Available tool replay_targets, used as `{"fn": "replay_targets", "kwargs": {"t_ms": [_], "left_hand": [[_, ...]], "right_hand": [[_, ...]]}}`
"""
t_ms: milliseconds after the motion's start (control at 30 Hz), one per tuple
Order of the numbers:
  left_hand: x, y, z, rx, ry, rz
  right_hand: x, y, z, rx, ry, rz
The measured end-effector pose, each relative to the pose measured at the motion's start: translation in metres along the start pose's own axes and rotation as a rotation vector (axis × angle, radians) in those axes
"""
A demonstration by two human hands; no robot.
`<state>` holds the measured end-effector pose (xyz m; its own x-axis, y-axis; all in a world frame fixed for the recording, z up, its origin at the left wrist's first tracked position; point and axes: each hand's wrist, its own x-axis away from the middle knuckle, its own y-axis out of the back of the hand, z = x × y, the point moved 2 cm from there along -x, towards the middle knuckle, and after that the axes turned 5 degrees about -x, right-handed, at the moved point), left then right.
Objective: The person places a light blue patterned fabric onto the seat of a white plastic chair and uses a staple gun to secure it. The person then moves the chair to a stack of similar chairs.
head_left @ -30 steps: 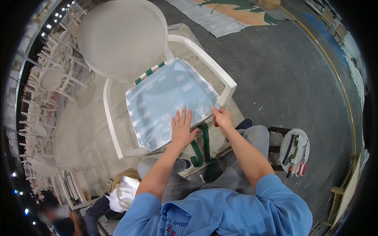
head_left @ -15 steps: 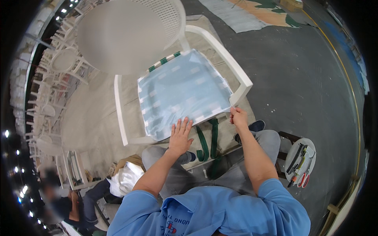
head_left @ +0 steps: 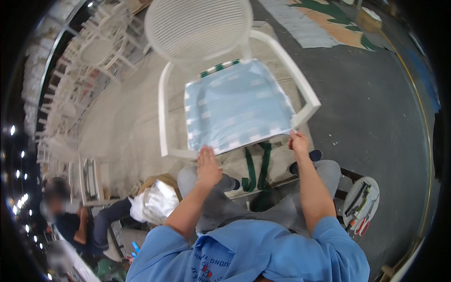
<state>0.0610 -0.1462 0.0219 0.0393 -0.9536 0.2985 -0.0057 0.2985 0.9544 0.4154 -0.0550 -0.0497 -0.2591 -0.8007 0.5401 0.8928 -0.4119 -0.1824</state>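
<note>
Near the seated person's knees, the left hand [head_left: 208,165] lies flat, fingers straight and together, on the near edge of the pale blue sheet [head_left: 237,107] covering the seat of the white armchair [head_left: 197,28]. The right hand [head_left: 298,142] pinches the sheet's near right corner, fingers narrowed on it. The step looks like smoothing and squaring this cover; next it seems to call for an even pull toward the body. Right of the armchair, a round tray [head_left: 361,203] holds tools. Left of it sits a white bag [head_left: 152,201]. No labels are legible.
</note>
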Motion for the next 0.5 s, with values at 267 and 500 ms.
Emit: {"fn": "replay_targets", "kwargs": {"t_ms": [267,500], "left_hand": [[-0.021,0.029,-0.016,0.026,-0.044,-0.053],[-0.073,0.043,-0.151,0.426,-0.638,-0.429]], "right_hand": [[0.031,-0.015,0.007,-0.009,-0.015,-0.053],[0.025,-0.012,0.016,-0.175,-0.032,-0.014]]}}
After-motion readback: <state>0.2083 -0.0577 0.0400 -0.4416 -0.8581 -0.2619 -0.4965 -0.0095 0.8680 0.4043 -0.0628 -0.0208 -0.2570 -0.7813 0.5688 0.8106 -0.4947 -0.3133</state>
